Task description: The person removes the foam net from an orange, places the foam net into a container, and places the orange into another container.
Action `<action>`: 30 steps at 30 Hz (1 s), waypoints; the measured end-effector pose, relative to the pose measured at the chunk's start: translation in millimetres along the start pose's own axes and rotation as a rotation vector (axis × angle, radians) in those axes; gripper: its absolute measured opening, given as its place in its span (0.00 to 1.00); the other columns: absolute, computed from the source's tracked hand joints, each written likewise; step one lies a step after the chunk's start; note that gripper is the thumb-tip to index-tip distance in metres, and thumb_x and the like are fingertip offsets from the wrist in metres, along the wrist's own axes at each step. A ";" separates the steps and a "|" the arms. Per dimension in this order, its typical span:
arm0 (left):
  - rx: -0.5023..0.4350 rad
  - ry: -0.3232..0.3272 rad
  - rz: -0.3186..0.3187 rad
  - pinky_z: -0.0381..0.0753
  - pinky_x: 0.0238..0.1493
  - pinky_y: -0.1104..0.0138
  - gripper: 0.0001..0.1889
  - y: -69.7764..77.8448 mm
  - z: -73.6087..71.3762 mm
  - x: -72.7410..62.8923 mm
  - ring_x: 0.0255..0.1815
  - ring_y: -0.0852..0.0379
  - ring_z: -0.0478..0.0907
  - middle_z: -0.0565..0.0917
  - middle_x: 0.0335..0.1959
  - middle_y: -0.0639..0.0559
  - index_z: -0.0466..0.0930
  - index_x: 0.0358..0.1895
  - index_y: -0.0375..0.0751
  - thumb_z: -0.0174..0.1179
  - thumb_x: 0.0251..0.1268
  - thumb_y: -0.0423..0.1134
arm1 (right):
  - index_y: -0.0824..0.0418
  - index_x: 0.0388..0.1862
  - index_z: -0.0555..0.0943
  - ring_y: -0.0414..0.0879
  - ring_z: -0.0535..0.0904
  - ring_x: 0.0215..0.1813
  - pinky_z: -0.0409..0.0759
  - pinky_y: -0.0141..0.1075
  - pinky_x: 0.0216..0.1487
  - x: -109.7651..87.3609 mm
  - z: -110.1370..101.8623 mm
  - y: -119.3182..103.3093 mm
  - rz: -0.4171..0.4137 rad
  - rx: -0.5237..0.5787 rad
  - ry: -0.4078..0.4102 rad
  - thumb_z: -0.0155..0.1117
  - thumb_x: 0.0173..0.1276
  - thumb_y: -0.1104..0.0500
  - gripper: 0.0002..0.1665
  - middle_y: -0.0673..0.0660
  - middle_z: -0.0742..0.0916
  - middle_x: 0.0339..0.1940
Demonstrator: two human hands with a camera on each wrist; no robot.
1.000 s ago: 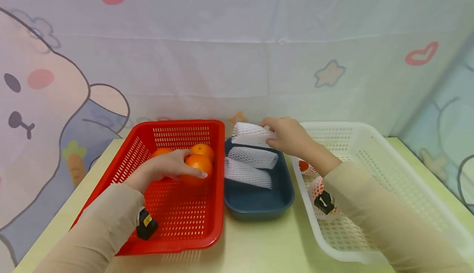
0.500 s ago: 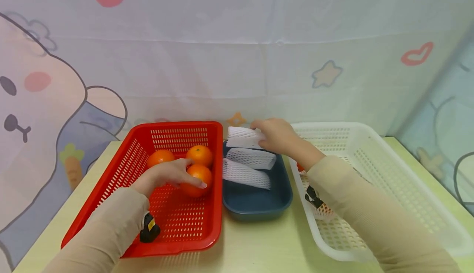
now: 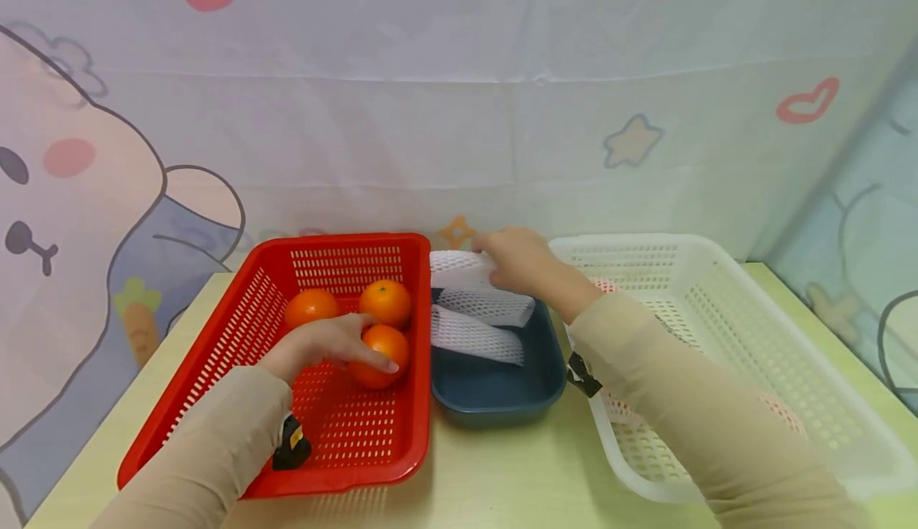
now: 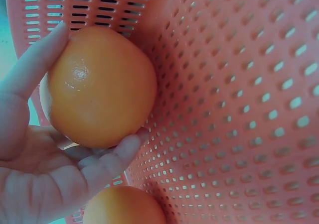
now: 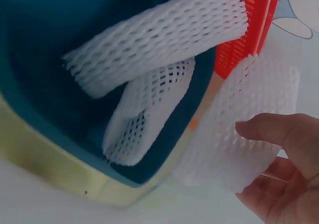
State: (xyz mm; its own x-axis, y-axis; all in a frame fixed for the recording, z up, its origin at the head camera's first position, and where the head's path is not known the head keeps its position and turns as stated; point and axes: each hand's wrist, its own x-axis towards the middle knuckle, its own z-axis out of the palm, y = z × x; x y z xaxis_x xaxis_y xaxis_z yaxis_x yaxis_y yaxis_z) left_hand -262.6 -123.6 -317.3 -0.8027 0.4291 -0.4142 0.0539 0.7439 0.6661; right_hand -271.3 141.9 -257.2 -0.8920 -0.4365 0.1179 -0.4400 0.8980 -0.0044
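My left hand [image 3: 326, 347] grips an orange [image 3: 390, 344] inside the red basket [image 3: 421, 433]. Thumb and fingers curl around the fruit's sides in the left wrist view, with a second orange [image 4: 124, 206] below it. Two more oranges lie behind the hand, one at the right [image 3: 386, 303] and one at the left [image 3: 311, 306]. Over the back of the dark blue basin [image 3: 495, 409], my right hand [image 3: 522, 262] pinches a white foam net sleeve [image 5: 244, 119] between thumb and fingers. Two similar sleeves, the nearer [image 3: 476, 336] and the farther [image 3: 495, 306], lie in the basin.
At the right stands a white basket [image 3: 717, 252]. Several pink-and-white netted things, one at the far side [image 3: 606, 284] and one at the right [image 3: 783, 412], show around my right sleeve, which partly hides them. A patterned cloth [image 3: 402, 131] hangs behind the table [image 3: 495, 481].
My right hand has carried the foam net sleeve left, close to the red basket's rim. My left hand and its orange have shifted slightly nearer to me.
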 end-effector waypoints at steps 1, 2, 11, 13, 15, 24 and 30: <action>0.000 -0.002 0.000 0.78 0.46 0.59 0.42 -0.5 0.1 0.0 0.49 0.48 0.70 0.72 0.50 0.45 0.64 0.61 0.38 0.73 0.42 0.48 | 0.61 0.52 0.78 0.55 0.79 0.44 0.78 0.45 0.42 1.0 1.5 -1.0 0.002 -0.004 -0.004 0.64 0.54 0.68 0.23 0.58 0.84 0.46; -0.001 -0.005 0.000 0.78 0.46 0.59 0.42 -0.7 0.2 0.0 0.49 0.48 0.70 0.72 0.51 0.45 0.63 0.62 0.37 0.73 0.42 0.48 | 0.61 0.50 0.79 0.54 0.79 0.43 0.77 0.45 0.41 2.0 3.5 -1.8 0.003 -0.009 -0.008 0.63 0.53 0.68 0.22 0.57 0.85 0.45; -0.004 -0.014 -0.009 0.79 0.46 0.59 0.44 0.9 1.6 0.0 0.50 0.48 0.69 0.72 0.52 0.45 0.61 0.64 0.38 0.73 0.42 0.48 | 0.58 0.45 0.75 0.52 0.79 0.35 0.78 0.42 0.30 4.8 19.7 -7.1 0.095 -0.070 0.022 0.63 0.55 0.71 0.18 0.57 0.83 0.36; -0.003 -0.017 -0.008 0.79 0.46 0.59 0.44 1.5 1.2 -0.3 0.51 0.48 0.69 0.72 0.52 0.45 0.61 0.64 0.38 0.73 0.42 0.48 | 0.58 0.48 0.74 0.54 0.79 0.39 0.79 0.43 0.35 4.4 22.7 -8.5 0.085 -0.121 -0.028 0.64 0.55 0.69 0.21 0.59 0.83 0.39; -0.013 -0.019 -0.011 0.78 0.46 0.59 0.43 1.3 1.0 0.1 0.50 0.48 0.69 0.72 0.52 0.45 0.62 0.64 0.39 0.73 0.43 0.48 | 0.58 0.53 0.72 0.55 0.78 0.44 0.79 0.45 0.42 3.4 25.4 -10.0 0.072 -0.137 -0.130 0.67 0.54 0.67 0.26 0.60 0.82 0.44; -0.052 -0.033 -0.018 0.78 0.47 0.59 0.42 -0.4 -1.2 -0.1 0.51 0.48 0.68 0.72 0.52 0.45 0.62 0.63 0.40 0.73 0.43 0.48 | 0.54 0.66 0.68 0.55 0.70 0.60 0.71 0.47 0.59 -0.2 32.0 -11.4 0.097 -0.028 -0.450 0.74 0.49 0.63 0.43 0.60 0.76 0.61; -0.057 -0.028 -0.011 0.78 0.47 0.59 0.41 0.9 -3.8 -2.2 0.51 0.48 0.68 0.71 0.52 0.45 0.63 0.62 0.38 0.72 0.44 0.47 | 0.55 0.65 0.69 0.54 0.70 0.59 0.71 0.47 0.59 -1.0 27.4 -11.8 0.092 0.006 -0.438 0.75 0.48 0.62 0.43 0.60 0.76 0.60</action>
State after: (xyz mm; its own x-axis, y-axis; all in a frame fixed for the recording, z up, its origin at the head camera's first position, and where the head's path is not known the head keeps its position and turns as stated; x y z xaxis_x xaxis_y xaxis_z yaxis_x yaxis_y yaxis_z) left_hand -263.2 -125.8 -313.4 -0.7862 0.4355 -0.4384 0.0106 0.7188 0.6951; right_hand -268.1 130.2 -284.5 -0.8868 -0.3380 -0.3152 -0.3559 0.9345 -0.0007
